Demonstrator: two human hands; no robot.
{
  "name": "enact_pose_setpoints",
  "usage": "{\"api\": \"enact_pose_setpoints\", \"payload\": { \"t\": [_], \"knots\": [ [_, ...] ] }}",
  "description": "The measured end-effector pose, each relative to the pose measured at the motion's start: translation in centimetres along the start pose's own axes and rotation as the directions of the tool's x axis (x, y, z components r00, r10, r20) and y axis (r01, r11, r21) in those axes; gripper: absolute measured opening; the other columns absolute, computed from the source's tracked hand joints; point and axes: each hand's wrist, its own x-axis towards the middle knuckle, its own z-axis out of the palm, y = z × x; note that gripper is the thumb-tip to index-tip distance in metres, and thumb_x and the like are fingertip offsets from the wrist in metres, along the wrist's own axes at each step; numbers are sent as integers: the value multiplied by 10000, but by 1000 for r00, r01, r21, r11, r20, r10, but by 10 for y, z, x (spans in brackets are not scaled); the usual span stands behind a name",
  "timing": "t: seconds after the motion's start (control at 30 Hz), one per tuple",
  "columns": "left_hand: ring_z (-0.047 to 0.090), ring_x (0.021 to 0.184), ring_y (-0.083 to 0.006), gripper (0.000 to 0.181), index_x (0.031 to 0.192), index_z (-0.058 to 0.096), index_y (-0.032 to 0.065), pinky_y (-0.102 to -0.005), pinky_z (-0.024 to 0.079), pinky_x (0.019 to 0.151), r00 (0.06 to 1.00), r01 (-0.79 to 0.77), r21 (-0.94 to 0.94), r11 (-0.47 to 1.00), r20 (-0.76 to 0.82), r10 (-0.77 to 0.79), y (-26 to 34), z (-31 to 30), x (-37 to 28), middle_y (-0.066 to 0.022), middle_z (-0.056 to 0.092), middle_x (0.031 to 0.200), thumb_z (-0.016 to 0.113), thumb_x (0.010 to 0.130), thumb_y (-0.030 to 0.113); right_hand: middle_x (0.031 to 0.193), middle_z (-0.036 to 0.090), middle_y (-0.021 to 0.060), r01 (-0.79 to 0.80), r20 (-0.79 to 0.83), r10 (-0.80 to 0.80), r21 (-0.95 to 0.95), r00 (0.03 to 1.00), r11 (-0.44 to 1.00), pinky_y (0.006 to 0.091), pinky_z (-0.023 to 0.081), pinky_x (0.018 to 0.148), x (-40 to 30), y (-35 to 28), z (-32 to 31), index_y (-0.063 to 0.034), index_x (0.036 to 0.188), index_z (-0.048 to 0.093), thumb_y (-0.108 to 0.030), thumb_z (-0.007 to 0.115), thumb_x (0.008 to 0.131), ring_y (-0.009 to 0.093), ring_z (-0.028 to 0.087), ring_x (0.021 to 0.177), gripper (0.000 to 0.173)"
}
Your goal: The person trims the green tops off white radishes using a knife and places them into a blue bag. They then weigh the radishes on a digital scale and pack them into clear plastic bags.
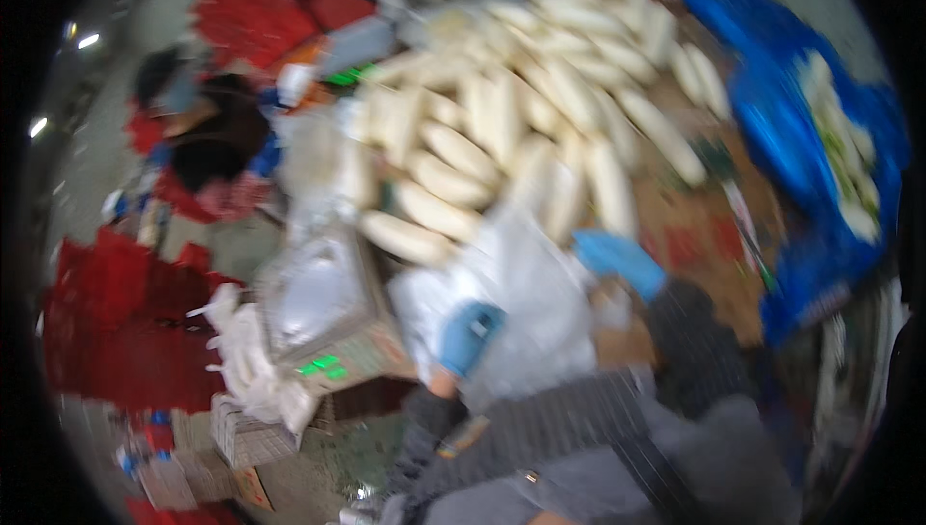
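Observation:
A translucent white plastic bag (pixel 535 308) lies spread in front of my body, its far end against a pile of white daikon radishes (pixel 463 152). My left hand (pixel 470 337), in a blue glove, is closed on the near left part of the bag. At the bag's right edge is my right hand (pixel 618 259), also gloved in blue, with its fingertips close to the lowest radishes. Blur hides whether those fingers grip the plastic.
Left of the bag stands a scale (pixel 318 293) with green lit digits; white plastic bags (pixel 249 359) hang beside it. On the right, a blue plastic sack (pixel 788 163) holds more radishes. A knife-like tool (pixel 749 225) rests on the cardboard (pixel 687 236). A person (pixel 210 127) is at the left.

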Motion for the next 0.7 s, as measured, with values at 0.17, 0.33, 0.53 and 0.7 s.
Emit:
{"api": "enact_pose_setpoints", "payload": {
  "t": [0.17, 0.33, 0.53, 0.7],
  "knots": [
    [627, 763, -178, 116, 923, 674, 79, -305, 509, 714, 996, -83, -16, 996, 11, 83, 48, -35, 5, -67, 650, 867, 711, 822, 123, 1027, 677, 56, -331, 89, 340, -102, 936, 938, 270, 514, 792, 13, -6, 19, -13, 1215, 607, -267, 602, 941, 136, 636, 870, 374],
    [620, 990, -192, 402, 1255, 539, 54, -303, 497, 854, 983, -10, -268, 963, -178, -39, 42, -55, -13, -73, 635, 1112, 660, 880, 138, 846, 679, 42, -248, 29, 264, -262, 964, 933, 254, 506, 700, 18, 2, 52, 33, 1002, 678, -191, 648, 899, 104, 608, 747, 248],
    [579, 742, -90, 172, 1011, 620, 24, -221, 464, 668, 982, 123, -674, 728, -24, -188, 113, -77, -4, -43, 661, 893, 670, 868, 107, 795, 660, 29, 129, -39, -134, -116, 990, 985, 231, 504, 672, -5, -7, 83, 32, 907, 688, -123, 702, 852, 84, 593, 723, 166],
    [545, 717, -91, 188, 984, 636, 53, -240, 452, 639, 999, 36, -185, 982, -32, -43, 113, -45, -11, -14, 610, 791, 719, 816, 69, 953, 655, 27, 42, 52, -44, 43, 998, 998, 289, 490, 763, -28, -31, 107, 23, 1006, 632, -176, 667, 891, 128, 591, 867, 233]
  ]
}}
